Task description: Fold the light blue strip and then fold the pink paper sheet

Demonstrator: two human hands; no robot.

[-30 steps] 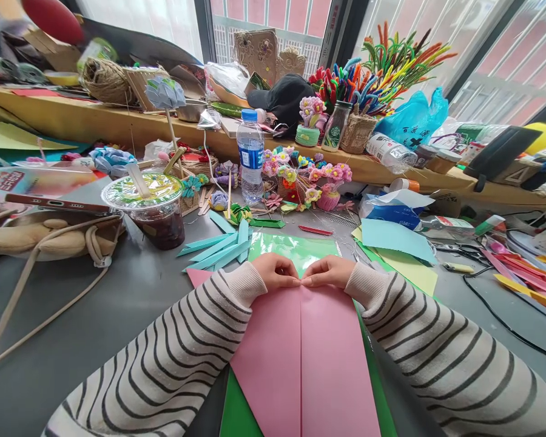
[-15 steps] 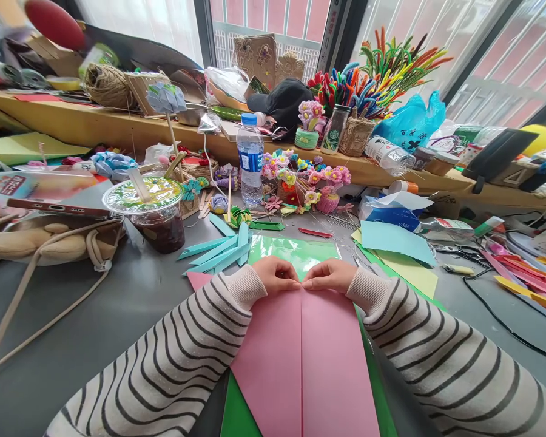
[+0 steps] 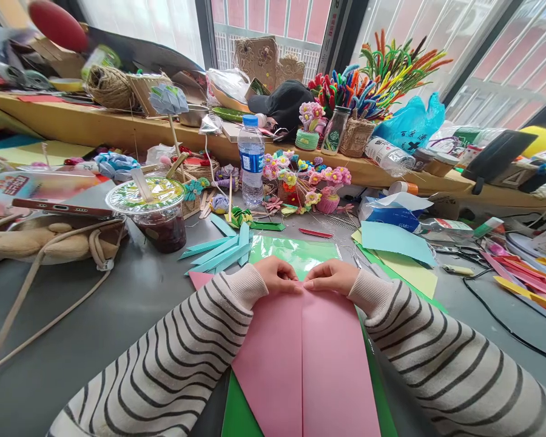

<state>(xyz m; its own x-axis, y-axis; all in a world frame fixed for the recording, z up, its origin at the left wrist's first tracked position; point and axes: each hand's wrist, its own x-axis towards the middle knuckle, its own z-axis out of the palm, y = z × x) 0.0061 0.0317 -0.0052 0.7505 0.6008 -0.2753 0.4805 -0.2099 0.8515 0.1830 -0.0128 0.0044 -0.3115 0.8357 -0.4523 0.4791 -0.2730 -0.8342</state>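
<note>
A large sheet of pink paper [image 3: 273,358], with its edges folded in to a seam down the middle, lies in front of me. At the far end of that seam my left hand [image 3: 279,277] pinches the paper between thumb and fingers. My right hand [image 3: 330,277] pinches the same spot from the other side, its fingertips almost touching the left ones. Beneath the pink paper is a green sheet [image 3: 239,406], and a pack of light green paper [image 3: 295,249] in clear wrap lies just past my hands. Folded light-blue paper strips [image 3: 218,255] rest to the left.
A drink cup [image 3: 157,218] and a phone [image 3: 64,208] are on the left. Behind stand a water bottle [image 3: 251,164] and crocheted flowers [image 3: 307,176]. Light-blue paper [image 3: 398,243], scissors [image 3: 466,252] and a black cable [image 3: 505,331] lie right. A crowded wooden shelf [image 3: 282,149] runs along the back.
Both hands stay at the far end of the pink paper's seam; the left fingertips have shifted slightly right. The view has moved a little.
</note>
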